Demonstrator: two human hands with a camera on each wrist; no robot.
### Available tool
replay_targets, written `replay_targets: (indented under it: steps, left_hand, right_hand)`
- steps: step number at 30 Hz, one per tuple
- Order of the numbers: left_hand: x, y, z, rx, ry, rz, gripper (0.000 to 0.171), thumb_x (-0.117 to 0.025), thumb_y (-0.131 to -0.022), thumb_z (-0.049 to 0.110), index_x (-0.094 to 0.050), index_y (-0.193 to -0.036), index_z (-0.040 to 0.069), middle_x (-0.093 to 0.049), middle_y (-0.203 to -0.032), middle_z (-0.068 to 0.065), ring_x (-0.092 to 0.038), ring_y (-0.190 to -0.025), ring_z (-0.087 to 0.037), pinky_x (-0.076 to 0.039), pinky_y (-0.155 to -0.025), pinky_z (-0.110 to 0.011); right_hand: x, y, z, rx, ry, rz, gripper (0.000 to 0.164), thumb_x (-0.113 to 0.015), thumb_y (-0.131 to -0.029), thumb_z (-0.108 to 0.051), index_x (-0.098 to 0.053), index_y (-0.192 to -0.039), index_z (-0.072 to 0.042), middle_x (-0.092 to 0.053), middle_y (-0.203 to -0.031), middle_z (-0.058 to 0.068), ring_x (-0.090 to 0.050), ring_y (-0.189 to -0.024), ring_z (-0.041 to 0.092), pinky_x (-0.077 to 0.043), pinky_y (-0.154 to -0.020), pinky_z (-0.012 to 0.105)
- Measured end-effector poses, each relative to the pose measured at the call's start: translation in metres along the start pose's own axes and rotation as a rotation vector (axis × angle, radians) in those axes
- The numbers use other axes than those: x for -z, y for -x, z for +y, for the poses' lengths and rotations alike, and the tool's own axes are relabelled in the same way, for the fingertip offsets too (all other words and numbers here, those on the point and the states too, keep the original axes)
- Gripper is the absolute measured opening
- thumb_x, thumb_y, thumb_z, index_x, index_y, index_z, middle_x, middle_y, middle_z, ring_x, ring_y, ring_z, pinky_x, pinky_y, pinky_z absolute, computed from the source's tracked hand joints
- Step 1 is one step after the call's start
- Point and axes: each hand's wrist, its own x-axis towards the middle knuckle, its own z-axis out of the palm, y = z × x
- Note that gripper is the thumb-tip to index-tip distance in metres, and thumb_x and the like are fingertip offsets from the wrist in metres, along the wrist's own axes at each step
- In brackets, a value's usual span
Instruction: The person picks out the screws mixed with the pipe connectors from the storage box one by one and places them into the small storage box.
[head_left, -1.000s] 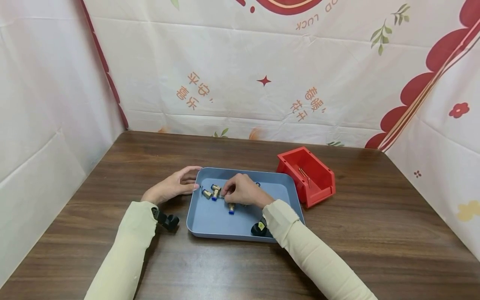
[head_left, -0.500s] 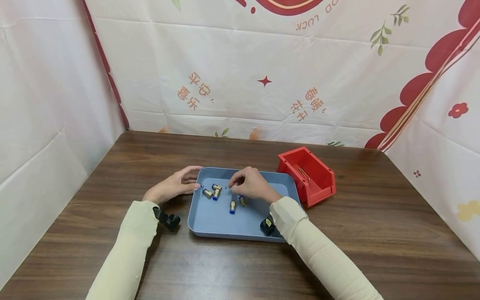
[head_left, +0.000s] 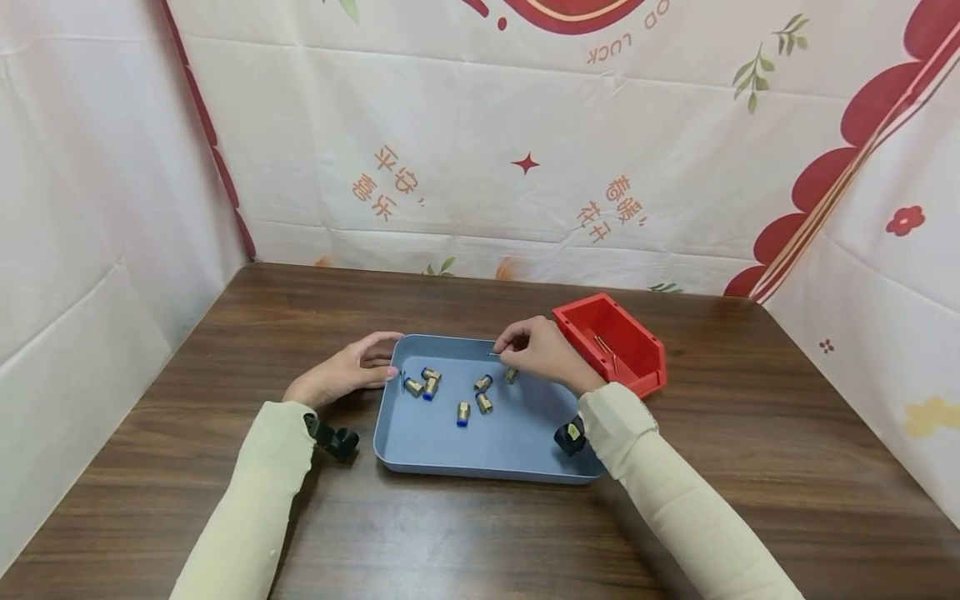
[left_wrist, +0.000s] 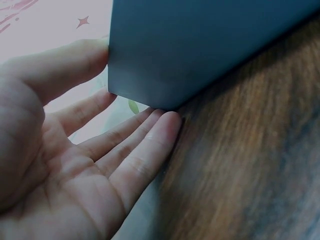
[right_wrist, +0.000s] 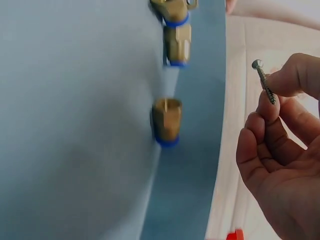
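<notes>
A small metal screw (right_wrist: 264,82) is pinched between the thumb and index finger of my right hand (head_left: 546,352), above the far side of the blue-grey tray (head_left: 450,457). My left hand (head_left: 343,372) touches the tray's left end, its thumb at the rim and its fingers fairly straight along the outer wall, as the left wrist view shows. Several brass push-fit fittings with blue rings, one of them a fitting (head_left: 463,414) near the middle, lie scattered in the tray. Thin dark screws (head_left: 402,382) lie by its left wall.
A red plastic bin (head_left: 647,383) stands tilted in direction at the tray's right, partly behind my right hand. Long thin metal pieces (head_left: 606,348) lie inside it. The wooden table (head_left: 360,525) ends at a printed cloth backdrop (head_left: 465,183).
My right hand has moved right and away from the fittings, across the tray toward the red bin, carrying the screw. More fittings have come into sight. My left hand stays in place.
</notes>
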Motion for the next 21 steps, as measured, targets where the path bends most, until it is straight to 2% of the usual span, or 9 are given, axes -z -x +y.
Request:
replay_targets:
  steps: [5, 9, 21]
  left_hand:
    - [-0.001, 0.000, 0.000, 0.001, -0.015, 0.006, 0.067, -0.061, -0.094, 0.020, -0.024, -0.150, 0.010, -0.035, -0.147, -0.025, -0.041, -0.132, -0.038, -0.043, -0.104, -0.045]
    - [-0.001, 0.001, 0.001, -0.001, -0.037, 0.014, 0.067, -0.061, -0.094, 0.021, -0.025, -0.149, 0.011, -0.037, -0.146, -0.025, -0.042, -0.132, -0.038, -0.043, -0.104, -0.046]
    - [0.002, 0.000, -0.001, -0.011, -0.020, -0.002, 0.068, -0.061, -0.094, 0.021, -0.023, -0.149, 0.007, -0.035, -0.146, -0.027, -0.041, -0.132, -0.039, -0.043, -0.104, -0.045]
  right_hand:
    - [0.015, 0.007, 0.006, -0.023, 0.044, 0.032, 0.013, -0.068, -0.081, -0.008, -0.074, -0.091, -0.004, -0.068, -0.080, 0.006, -0.054, -0.072, 0.018, -0.048, -0.064, 0.025]
    - [0.025, 0.012, 0.011, -0.036, 0.042, 0.052, 0.014, -0.067, -0.081, -0.006, -0.074, -0.093, -0.002, -0.069, -0.082, 0.007, -0.055, -0.072, 0.019, -0.049, -0.065, 0.026]
    - [0.056, 0.026, 0.029, -0.105, 0.028, 0.114, 0.015, -0.061, -0.086, -0.008, -0.074, -0.093, -0.004, -0.070, -0.090, 0.009, -0.058, -0.073, 0.019, -0.051, -0.067, 0.026]
